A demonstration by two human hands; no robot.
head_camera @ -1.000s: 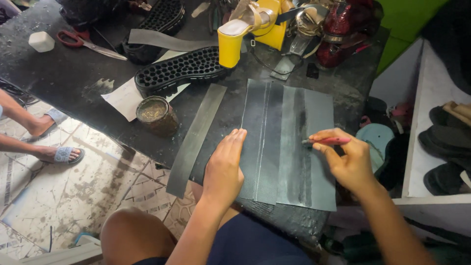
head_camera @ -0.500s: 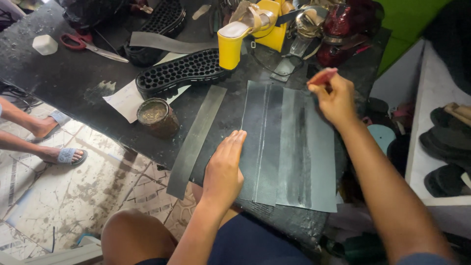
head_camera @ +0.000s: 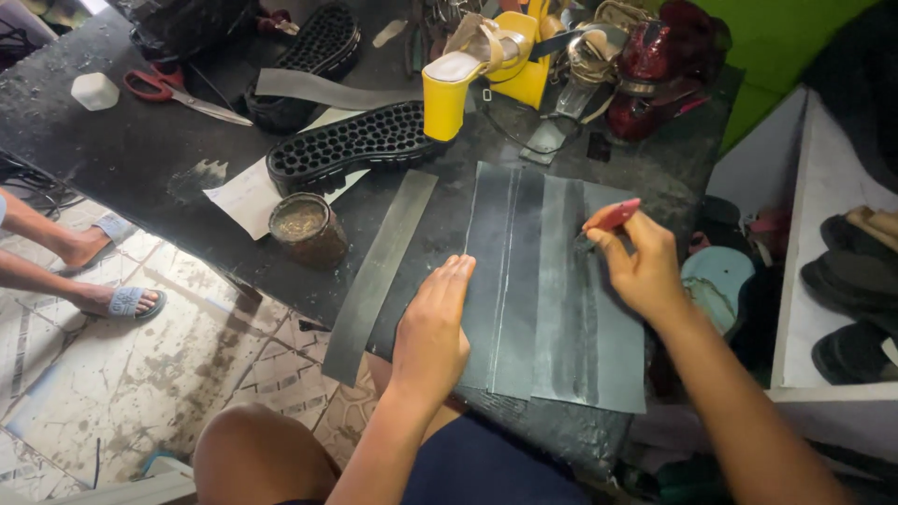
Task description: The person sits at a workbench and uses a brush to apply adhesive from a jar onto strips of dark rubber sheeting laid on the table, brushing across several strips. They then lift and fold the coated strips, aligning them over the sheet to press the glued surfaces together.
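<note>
A dark grey sheet of material lies flat on the black worktable, scored with long lines running away from me. My left hand rests flat on its near left part, fingers together and pointing forward. My right hand holds a red-handled cutting tool with its tip down on the right half of the sheet. A separate long grey strip lies just left of the sheet.
A rusty tin of glue stands left of the strip. Behind lie a black shoe sole on paper, red scissors, a yellow block heel and a red shoe. Another person's sandalled feet are at left. Shelves with shoes stand right.
My right hand drew the tool from the sheet's near part up to its far edge, then came back toward the middle. My left hand stayed flat on the sheet.
</note>
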